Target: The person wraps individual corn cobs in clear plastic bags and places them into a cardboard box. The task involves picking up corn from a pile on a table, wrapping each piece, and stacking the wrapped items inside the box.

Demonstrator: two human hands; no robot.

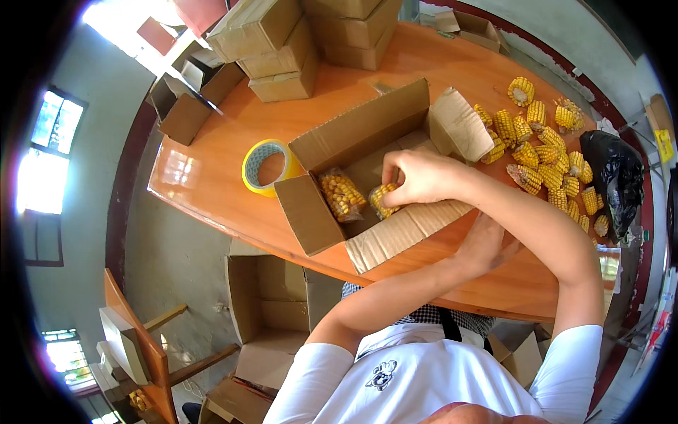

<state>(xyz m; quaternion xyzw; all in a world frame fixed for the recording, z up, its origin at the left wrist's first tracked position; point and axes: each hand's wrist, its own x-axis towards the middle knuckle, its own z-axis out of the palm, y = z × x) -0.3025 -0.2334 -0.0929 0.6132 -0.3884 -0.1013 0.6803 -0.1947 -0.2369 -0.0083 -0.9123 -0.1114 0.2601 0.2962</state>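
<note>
My right hand (424, 177) reaches into an open cardboard box (365, 151) on the table, its fingers closed on a piece of corn cob in clear plastic (382, 200). Left of it in the box lies a clear plastic bag of yellow corn (341, 196). My left hand (484, 241) is beside the box's near right corner, partly hidden under my right forearm; its fingers and any hold are unclear. Many cut pieces of corn on the cob (551, 175) lie loose on the table to the right of the box.
A roll of yellow tape (248, 169) lies left of the box. Cardboard boxes (280, 53) are stacked at the table's far side. A black plastic bag (614, 175) sits beyond the corn. An open carton (233, 302) stands below the table's near edge (318, 262).
</note>
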